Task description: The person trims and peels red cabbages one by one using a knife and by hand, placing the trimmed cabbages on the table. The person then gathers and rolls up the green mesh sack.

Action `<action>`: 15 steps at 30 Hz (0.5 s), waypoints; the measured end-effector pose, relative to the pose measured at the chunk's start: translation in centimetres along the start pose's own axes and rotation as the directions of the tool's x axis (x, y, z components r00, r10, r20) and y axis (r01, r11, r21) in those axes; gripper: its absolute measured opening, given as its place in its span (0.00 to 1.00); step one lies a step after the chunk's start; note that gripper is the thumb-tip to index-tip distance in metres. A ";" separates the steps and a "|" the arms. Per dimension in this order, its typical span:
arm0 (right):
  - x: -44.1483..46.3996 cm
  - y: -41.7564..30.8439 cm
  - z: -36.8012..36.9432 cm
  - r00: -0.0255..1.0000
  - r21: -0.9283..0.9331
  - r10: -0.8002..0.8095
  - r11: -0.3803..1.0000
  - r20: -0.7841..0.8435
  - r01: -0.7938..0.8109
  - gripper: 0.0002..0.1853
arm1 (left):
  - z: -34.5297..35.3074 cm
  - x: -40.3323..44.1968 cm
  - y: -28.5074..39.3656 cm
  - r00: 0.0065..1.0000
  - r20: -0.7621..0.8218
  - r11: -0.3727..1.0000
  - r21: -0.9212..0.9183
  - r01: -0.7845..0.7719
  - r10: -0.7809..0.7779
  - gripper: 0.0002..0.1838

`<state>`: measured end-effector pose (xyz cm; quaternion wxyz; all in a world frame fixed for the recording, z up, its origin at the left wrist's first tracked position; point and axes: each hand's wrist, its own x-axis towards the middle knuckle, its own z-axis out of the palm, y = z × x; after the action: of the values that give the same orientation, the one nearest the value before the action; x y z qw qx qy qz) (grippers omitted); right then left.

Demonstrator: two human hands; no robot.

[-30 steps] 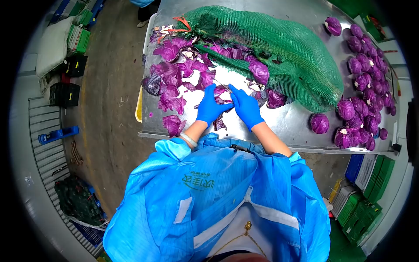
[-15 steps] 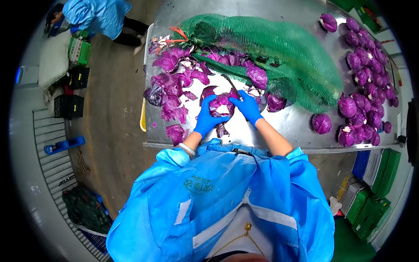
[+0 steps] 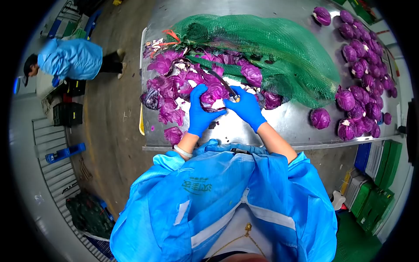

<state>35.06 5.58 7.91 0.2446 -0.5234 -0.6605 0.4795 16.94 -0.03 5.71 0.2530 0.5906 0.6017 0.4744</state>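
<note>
A red cabbage (image 3: 215, 93) is between my gloved hands above the metal table, with a pale patch showing on its near side. My left hand (image 3: 201, 114) is wrapped round its left and near side. In my right hand (image 3: 247, 109) is a knife (image 3: 223, 82); its dark curved blade points away and to the left, over the cabbage's far right side. The fingertips of that hand are close to the cabbage, and whether they touch it I cannot tell. Loose purple cabbage leaves (image 3: 171, 114) lie to the left and beyond.
A green mesh bag (image 3: 279, 48) with orange-red ties lies across the table's far part. Several whole red cabbages (image 3: 358, 96) are heaped at the right, and a single cabbage (image 3: 320, 118) sits nearer. A person in blue (image 3: 72, 59) is bent over on the left.
The cabbage and my hands have shifted slightly away from me. The knife blade now slants further left over the cabbage. The other person has moved left and nearer.
</note>
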 end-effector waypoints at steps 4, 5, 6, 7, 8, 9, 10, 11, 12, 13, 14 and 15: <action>-0.5 -1.1 -0.3 0.999 0.023 -0.032 0.999 -0.003 0.032 0.27 | 0.0 -0.1 0.3 0.999 -0.023 0.998 0.054 -0.025 0.026 0.51; -0.4 -0.7 0.0 0.999 0.017 -0.022 1.000 -0.029 0.023 0.26 | 0.0 -0.2 0.1 0.999 -0.030 0.999 0.048 -0.015 0.016 0.51; -0.3 0.1 0.4 0.998 0.009 -0.012 1.000 -0.056 0.012 0.24 | 0.0 -0.3 -0.1 0.999 -0.025 1.000 0.000 0.027 -0.027 0.52; -0.3 1.1 0.9 0.997 0.001 0.000 1.000 -0.080 0.000 0.23 | 0.0 -0.5 -0.2 0.997 -0.018 0.996 -0.047 0.072 -0.073 0.52; -0.1 2.0 1.4 0.990 -0.076 -0.023 0.997 -0.139 0.012 0.19 | -0.1 -0.8 -0.2 0.993 -0.010 0.989 -0.095 0.118 -0.119 0.52; 0.1 3.1 1.6 0.992 0.006 -0.014 1.000 -0.125 0.015 0.19 | 0.0 -0.7 -0.1 0.996 -0.022 0.991 -0.098 0.086 -0.089 0.52; 0.4 3.9 1.6 0.994 0.087 -0.011 0.996 -0.109 0.020 0.18 | 0.1 -0.5 0.2 0.998 -0.039 0.994 -0.098 0.053 -0.057 0.53; 0.4 4.6 1.7 0.996 0.170 -0.007 0.985 -0.087 0.022 0.17 | 0.0 -0.4 0.5 0.998 -0.056 0.995 -0.097 0.025 -0.031 0.53; 0.4 3.9 1.0 0.995 0.336 0.101 0.937 0.007 -0.097 0.21 | -0.3 -0.1 1.2 0.997 -0.071 0.999 -0.003 -0.037 0.036 0.52; 0.3 2.3 0.2 0.991 0.332 0.125 0.934 0.041 -0.132 0.24 | -0.4 0.1 1.2 0.997 -0.070 0.999 -0.001 -0.033 0.033 0.52; 0.2 0.5 -0.5 0.986 0.325 0.150 0.931 0.074 -0.166 0.27 | -0.3 0.1 1.3 0.997 -0.069 1.000 -0.002 -0.030 0.030 0.52; 0.1 -0.5 -0.8 0.979 0.317 0.176 0.927 0.104 -0.200 0.30 | -0.2 0.2 1.4 0.997 -0.068 1.000 -0.004 -0.028 0.027 0.52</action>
<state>35.46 5.99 8.69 0.2562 -0.5186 -0.5275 0.6222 17.40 -0.07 7.10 0.2273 0.5820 0.6007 0.4989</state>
